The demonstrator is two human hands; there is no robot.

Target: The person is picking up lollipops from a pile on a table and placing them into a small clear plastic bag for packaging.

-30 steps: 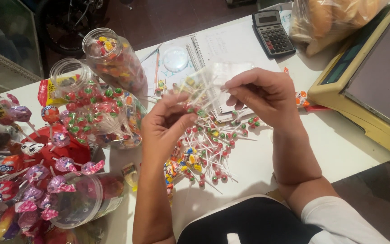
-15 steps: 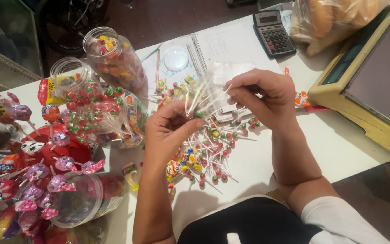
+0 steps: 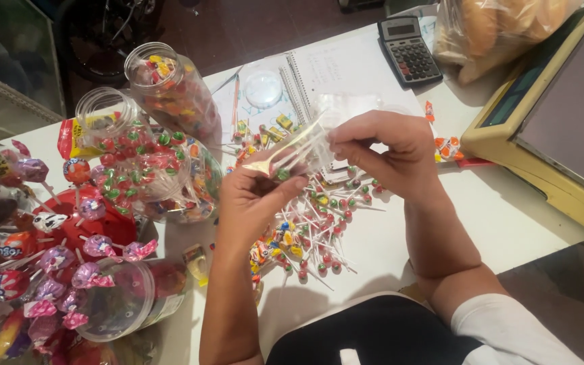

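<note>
One head-worn camera looks steeply down, close over the left hand (image 3: 255, 196) and right hand (image 3: 386, 152). The white table (image 3: 501, 216) runs beyond the fingers (image 3: 285, 181); the lap shows beneath them.

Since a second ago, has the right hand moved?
Yes. The right hand has shifted a little left, away from the calculator, toward the left hand.

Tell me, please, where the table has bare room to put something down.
Bare table lies right of the right hand, before the yellow scale. Crowded: the lollipop pile under both hands, the jars beside the left hand.
</note>
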